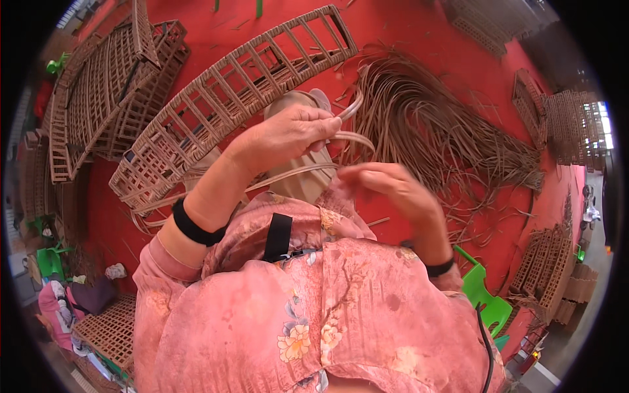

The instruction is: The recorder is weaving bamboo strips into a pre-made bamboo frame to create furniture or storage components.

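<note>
My left hand [295, 134] is closed in a pinch on pale brown weaving strips [354, 136], which loop out to the right of its fingers. More of the strips run down and left beneath my left wrist. To the right and slightly nearer, my right hand [386, 183] points its fingers leftward beside the strips. Motion smears it, so I cannot make out whether it grips a strip. A long woven frame [216, 98] with a ladder-like side lies tilted across my lap, beyond and left of my left arm.
A large bundle of loose brown strips [419, 111] spreads over the red floor [373, 226] at the right. Woven panels [111, 85] are stacked at the far left, and more panels [544, 265] stand at the right. A green plastic chair [481, 288] is by my right elbow.
</note>
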The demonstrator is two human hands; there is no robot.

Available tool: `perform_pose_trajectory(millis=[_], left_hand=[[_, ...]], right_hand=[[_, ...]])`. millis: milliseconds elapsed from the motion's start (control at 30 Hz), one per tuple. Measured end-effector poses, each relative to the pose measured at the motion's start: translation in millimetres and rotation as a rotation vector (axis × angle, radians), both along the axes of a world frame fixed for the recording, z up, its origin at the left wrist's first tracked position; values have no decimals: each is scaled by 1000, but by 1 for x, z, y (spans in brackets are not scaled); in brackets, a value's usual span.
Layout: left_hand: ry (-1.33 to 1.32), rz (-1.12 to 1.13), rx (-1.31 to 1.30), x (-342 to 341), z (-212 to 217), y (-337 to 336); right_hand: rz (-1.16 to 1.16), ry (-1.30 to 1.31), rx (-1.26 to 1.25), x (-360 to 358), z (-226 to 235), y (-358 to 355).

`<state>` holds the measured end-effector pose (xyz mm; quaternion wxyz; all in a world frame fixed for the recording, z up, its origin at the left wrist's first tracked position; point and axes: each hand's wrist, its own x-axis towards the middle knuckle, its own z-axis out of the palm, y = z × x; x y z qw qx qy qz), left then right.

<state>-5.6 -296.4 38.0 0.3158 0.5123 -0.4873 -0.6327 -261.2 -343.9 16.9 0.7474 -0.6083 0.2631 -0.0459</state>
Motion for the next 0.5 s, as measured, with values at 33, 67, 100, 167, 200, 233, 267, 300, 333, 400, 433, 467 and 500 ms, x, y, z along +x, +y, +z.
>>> perform_pose_trajectory(millis=[33, 67, 100, 167, 200, 233, 267, 300, 333, 400, 433, 467, 500], left_hand=[[57, 16, -15, -3, -4, 3], [114, 37, -29, -7, -9, 9], [188, 122, -17, -14, -13, 17], [13, 96, 13, -8, 5, 24], [-156, 76, 35, -4, 12, 27], [-159, 121, -39, -2, 8, 33], [-160, 120, -43, 2, 8, 38], [-199, 119, -51, 7, 7, 46], [-233, 113, -59, 12, 6, 52], [-236, 125, -54, 28, 2, 66], [-269, 99, -105, 35, 4, 78], [-301, 74, -156, 43, 8, 91], [-305, 124, -108, 53, 10, 102]], right_hand=[[-98, -80, 116, 18, -15, 11], [-96, -86, 120, 31, -29, 15], [-202, -202, 196, 45, -41, 14], [-343, -406, 292, 66, -39, 13], [-345, -410, 288, 71, -39, 11], [-307, -471, 363, 76, -40, 8], [-269, -531, 439, 80, -40, 5], [-289, -518, 423, 85, -41, 4], [-289, -513, 422, 86, -43, 1], [-304, -626, 531, 89, -54, -8], [-298, -635, 523, 90, -55, -10], [-268, -695, 556, 91, -55, -13], [-244, -743, 594, 94, -56, -18]])
